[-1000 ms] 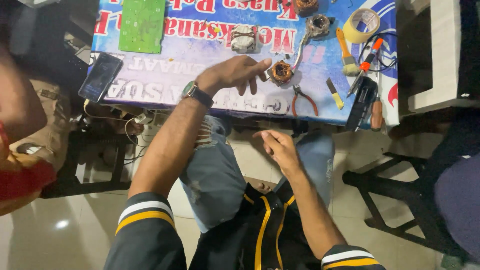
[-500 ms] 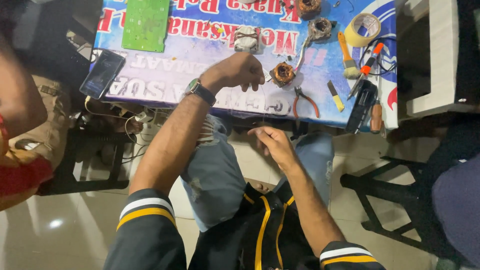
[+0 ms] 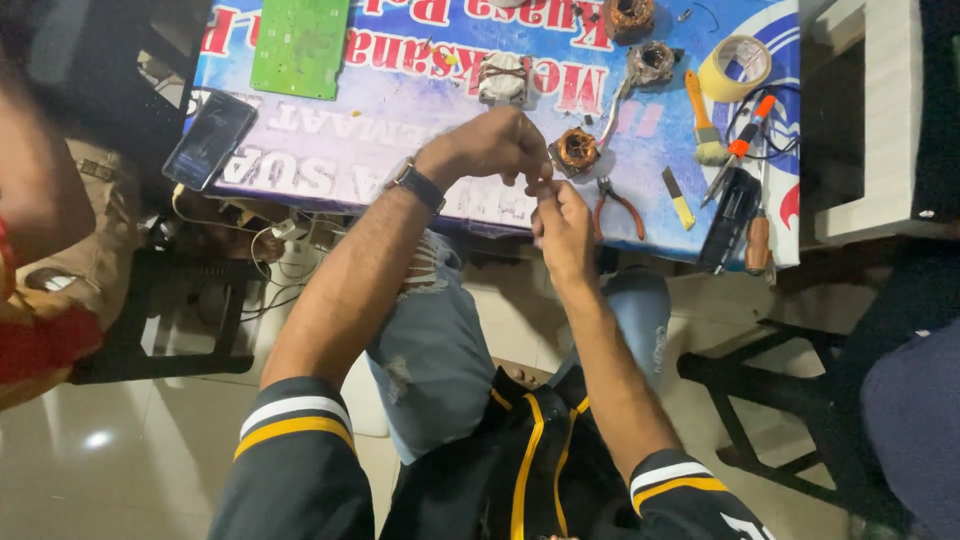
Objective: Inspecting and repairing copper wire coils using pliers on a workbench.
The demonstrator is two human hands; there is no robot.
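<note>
My left hand [image 3: 490, 145], with a watch on its wrist, is curled over the front edge of the blue printed table [image 3: 400, 140]. My right hand [image 3: 562, 225] is raised from below, and its fingertips meet the left hand's fingertips. Both hands pinch at the same spot, just left of a copper-wound coil [image 3: 578, 150]. What they pinch is too fine to make out; it may be a strand from the coil. Red-handled pliers [image 3: 618, 205] lie right of my right hand.
On the table lie a phone [image 3: 210, 140], a green circuit board [image 3: 300, 45], a white-wrapped coil [image 3: 502, 78], two more coils [image 3: 650, 62], a tape roll [image 3: 735, 65], a brush [image 3: 705, 130], a screwdriver [image 3: 740, 150] and a black device [image 3: 730, 210]. Another person's arm [image 3: 40, 200] is at the left.
My right hand has risen from my lap to the table edge and met my left hand. The left hand's fingers went from spread on the table to a pinch.
</note>
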